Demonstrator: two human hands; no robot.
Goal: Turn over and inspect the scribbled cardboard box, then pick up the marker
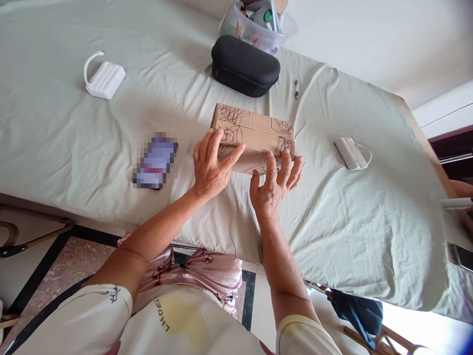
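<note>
Brown cardboard box [256, 137], scribbled in black

Reads "LHOE" [161, 315] in dark capitals on the front of the pale T-shirt [148, 337], with one more character, unclear, at the end. Looks like script [115, 294] on the left sleeve [99, 308], too small to make out. Pixelated past reading on the phone screen [155, 161].

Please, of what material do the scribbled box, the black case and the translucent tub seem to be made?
Scribbled box: matte brown cardboard, judging by its flat faces and top seam.
Black case: dull, moulded-looking shell; perhaps fabric-covered, but unclear.
Translucent tub: likely smooth plastic, since its contents show through.
</note>
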